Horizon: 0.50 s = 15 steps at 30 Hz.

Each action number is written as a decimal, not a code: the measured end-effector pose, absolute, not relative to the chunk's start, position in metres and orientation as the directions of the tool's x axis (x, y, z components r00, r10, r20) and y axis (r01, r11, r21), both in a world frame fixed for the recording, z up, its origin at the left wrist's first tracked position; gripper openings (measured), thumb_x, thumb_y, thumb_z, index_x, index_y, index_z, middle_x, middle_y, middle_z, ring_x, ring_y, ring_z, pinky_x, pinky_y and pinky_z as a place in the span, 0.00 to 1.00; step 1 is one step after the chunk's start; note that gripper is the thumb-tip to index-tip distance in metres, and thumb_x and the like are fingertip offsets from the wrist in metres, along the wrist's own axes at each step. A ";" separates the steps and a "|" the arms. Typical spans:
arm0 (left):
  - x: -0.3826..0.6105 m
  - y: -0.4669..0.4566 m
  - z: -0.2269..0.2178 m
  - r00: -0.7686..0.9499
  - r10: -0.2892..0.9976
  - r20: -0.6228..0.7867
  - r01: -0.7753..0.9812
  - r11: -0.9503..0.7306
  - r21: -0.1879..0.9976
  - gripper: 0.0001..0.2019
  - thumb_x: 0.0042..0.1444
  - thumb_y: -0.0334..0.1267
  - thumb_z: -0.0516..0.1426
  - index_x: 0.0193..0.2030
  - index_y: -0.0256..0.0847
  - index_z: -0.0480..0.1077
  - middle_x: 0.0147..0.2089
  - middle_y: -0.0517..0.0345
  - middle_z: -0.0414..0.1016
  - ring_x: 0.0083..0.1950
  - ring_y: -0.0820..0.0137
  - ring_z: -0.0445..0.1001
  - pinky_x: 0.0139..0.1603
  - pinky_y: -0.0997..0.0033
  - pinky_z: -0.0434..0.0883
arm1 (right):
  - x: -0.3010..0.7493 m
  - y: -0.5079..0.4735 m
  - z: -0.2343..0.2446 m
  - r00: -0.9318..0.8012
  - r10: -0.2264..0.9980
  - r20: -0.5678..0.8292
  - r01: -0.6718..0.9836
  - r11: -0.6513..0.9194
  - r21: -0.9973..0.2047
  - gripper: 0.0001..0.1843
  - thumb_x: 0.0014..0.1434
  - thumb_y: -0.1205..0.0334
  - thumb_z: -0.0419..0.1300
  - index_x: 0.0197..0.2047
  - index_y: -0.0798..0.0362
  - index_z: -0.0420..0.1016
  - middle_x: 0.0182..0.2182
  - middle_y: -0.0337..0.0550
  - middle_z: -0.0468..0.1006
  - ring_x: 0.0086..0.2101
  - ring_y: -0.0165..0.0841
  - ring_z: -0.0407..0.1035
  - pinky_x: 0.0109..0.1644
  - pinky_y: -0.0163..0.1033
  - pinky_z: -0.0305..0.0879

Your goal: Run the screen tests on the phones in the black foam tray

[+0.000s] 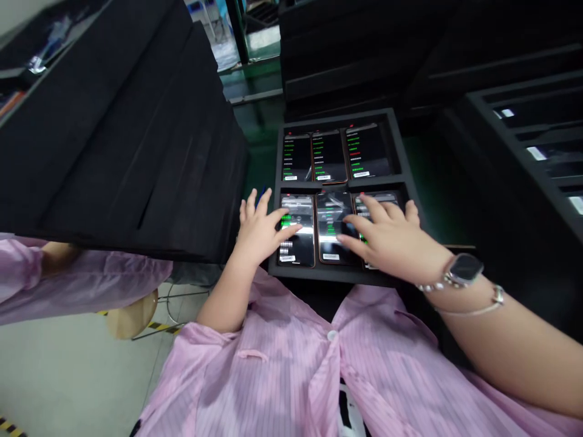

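Note:
A black foam tray (339, 276) holds several smartphones in two rows, their screens lit with green text lines. My left hand (260, 229) lies at the tray's left edge, fingers spread, its thumb and index finger over the front-left smartphone (298, 246). Above the front row's right side is my right hand (387, 233), also with fingers apart, its fingertips at the front-middle smartphone (331, 227). It partly covers the front-right smartphone (372, 205). In the back row, the right smartphone (367, 149) shows a red line among the green ones. Neither hand grasps anything.
A tall stack of black trays (136, 139) stands close on the left. To the right, another black tray (523, 133) holds more dark devices. Dark stacked trays (337, 67) rise behind. Another person's sleeve (113, 276) and a round stool (132, 315) are at lower left.

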<state>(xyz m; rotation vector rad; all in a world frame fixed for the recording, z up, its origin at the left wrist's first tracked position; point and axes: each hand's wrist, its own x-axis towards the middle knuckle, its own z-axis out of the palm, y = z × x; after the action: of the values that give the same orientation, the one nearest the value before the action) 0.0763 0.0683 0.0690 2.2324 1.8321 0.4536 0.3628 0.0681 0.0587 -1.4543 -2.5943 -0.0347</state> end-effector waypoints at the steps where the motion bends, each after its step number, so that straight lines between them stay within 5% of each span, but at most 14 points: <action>1: 0.076 0.073 0.067 0.169 0.981 0.094 0.909 -0.192 0.371 0.27 0.59 0.64 0.61 0.57 0.49 0.80 0.78 0.49 0.54 0.80 0.36 0.41 0.75 0.24 0.43 | 0.363 0.075 0.057 -0.495 0.856 0.148 0.857 0.509 -0.078 0.26 0.70 0.42 0.55 0.56 0.55 0.77 0.67 0.67 0.61 0.57 0.66 0.66 0.57 0.85 0.55; 8: 0.073 0.027 0.083 0.221 0.902 0.371 0.783 -0.391 0.484 0.34 0.65 0.66 0.55 0.70 0.48 0.66 0.78 0.46 0.52 0.79 0.50 0.49 0.77 0.43 0.54 | 0.376 0.048 0.107 -0.480 0.823 0.303 0.746 0.565 -0.353 0.25 0.72 0.49 0.51 0.67 0.47 0.67 0.71 0.58 0.56 0.69 0.65 0.50 0.69 0.81 0.42; 15: 0.076 0.005 0.078 0.205 0.942 0.266 0.783 -0.321 0.533 0.30 0.66 0.61 0.57 0.69 0.49 0.64 0.77 0.46 0.52 0.79 0.50 0.50 0.77 0.43 0.55 | 0.377 0.039 0.084 -0.505 0.826 0.251 0.757 0.563 -0.331 0.26 0.73 0.48 0.50 0.68 0.49 0.65 0.68 0.61 0.62 0.67 0.64 0.54 0.66 0.82 0.47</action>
<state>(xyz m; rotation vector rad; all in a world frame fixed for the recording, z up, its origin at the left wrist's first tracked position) 0.0762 0.0052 0.0781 2.2015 1.6309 0.8065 0.3771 0.0389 0.0841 -1.2874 -2.4211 0.2509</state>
